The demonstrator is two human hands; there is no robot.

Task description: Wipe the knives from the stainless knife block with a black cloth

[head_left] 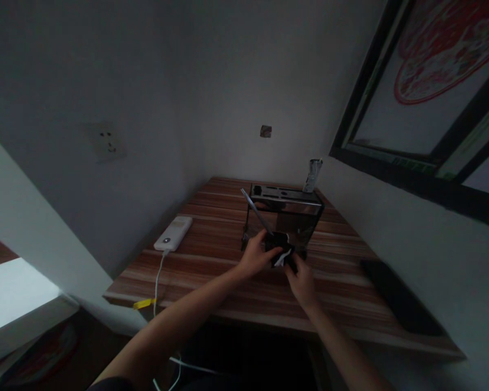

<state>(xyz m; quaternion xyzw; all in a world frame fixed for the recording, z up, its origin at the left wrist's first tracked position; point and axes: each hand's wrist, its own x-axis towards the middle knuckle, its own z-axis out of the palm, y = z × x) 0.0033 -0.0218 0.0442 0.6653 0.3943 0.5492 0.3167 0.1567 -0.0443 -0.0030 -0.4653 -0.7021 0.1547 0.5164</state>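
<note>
Below the frame's centre, the left hand (256, 253) and right hand (302, 279) pinch a small, irregular black-and-white bundle (284, 256) by a slim silver bar (256, 210), apparently adjusting it. The next move likely needs steady grips.

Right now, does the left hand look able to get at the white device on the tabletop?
Probably yes: only bare tabletop shows between the left hand and the white device. The hand is holding the dark item, though, so it would likely have to let go first.
</note>
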